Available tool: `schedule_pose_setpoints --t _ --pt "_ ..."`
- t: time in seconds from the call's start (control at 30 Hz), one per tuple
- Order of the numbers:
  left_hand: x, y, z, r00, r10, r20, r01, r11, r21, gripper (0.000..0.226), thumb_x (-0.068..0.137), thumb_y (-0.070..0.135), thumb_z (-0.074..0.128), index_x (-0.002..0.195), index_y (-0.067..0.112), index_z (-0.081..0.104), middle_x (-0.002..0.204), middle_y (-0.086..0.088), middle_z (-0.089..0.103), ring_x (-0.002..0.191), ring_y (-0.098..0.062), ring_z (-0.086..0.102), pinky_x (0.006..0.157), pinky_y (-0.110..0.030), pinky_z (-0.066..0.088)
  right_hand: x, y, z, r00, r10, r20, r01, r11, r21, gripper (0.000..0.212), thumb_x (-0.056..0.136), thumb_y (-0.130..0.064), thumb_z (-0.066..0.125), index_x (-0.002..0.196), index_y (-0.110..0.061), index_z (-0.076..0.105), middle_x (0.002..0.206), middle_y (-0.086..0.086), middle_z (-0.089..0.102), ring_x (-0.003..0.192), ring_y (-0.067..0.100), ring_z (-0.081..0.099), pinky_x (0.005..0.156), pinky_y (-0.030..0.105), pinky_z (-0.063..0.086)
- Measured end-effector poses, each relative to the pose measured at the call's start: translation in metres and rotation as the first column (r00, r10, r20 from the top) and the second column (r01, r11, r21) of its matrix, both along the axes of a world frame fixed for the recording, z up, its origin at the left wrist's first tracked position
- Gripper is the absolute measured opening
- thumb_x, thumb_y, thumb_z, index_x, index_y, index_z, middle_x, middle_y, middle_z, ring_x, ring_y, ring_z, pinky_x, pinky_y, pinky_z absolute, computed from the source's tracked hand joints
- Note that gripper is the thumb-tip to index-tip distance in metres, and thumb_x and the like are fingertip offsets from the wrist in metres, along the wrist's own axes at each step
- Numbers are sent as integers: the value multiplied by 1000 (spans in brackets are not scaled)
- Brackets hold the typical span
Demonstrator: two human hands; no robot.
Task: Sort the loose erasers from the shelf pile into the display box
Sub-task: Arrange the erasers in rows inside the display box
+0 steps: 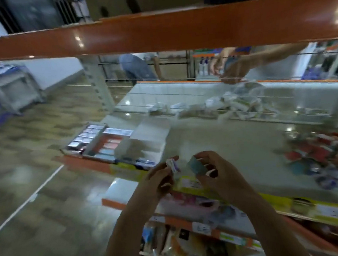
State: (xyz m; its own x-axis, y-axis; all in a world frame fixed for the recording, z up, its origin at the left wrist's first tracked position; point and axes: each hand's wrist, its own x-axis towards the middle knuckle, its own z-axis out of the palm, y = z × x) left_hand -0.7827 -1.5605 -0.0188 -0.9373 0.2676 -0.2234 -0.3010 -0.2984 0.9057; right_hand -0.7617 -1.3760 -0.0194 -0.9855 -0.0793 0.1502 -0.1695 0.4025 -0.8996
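Observation:
The picture is blurred by motion. My left hand (159,175) pinches a small white and purple wrapped eraser (173,164) just in front of the shelf edge. My right hand (213,170) grips a teal eraser (195,165) between thumb and fingers, close beside the left hand. The display box (97,142) sits at the shelf's left end, with rows of erasers in its compartments. A pile of loose erasers (322,155), red, teal and purple, lies on the shelf at the right.
An orange shelf beam (157,31) crosses overhead. A clear plastic box (145,140) stands right of the display box. Another person's hands (232,71) work over a heap of white packets (232,103) at the shelf's far side. Packaged goods fill the lower shelf (182,245).

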Motion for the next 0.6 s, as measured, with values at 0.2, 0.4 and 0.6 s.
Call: schedule_pose_setpoints --t 0.2,0.4,0.6 --pt "-25 -92 -1 1000 9 -16 -11 993 -122 23 94 3 46 108 8 63 76 -11 51 58 -10 49 47 -17 43 -30 -103 -1 998 44 -43 -44 999 14 49 80 -1 68 95 -42 46 93 -18 56 81 -15 53 65 3 41" --pt "-53 -128 2 998 -67 12 68 991 -119 14 92 -3 46 96 4 58 70 -5 54 57 -8 47 49 -16 37 -54 -143 1 998 47 -38 -47 999 4 47 81 5 64 101 -35 48 99 -17 55 83 -18 53 65 1 40" --pt "-100 -139 5 968 -238 -81 195 914 -357 20 94 11 51 108 14 65 77 1 64 60 -5 52 53 -14 40 -87 -135 7 994 -54 -97 64 992 105 52 77 0 69 96 -44 49 99 -17 56 80 -6 56 64 9 45"
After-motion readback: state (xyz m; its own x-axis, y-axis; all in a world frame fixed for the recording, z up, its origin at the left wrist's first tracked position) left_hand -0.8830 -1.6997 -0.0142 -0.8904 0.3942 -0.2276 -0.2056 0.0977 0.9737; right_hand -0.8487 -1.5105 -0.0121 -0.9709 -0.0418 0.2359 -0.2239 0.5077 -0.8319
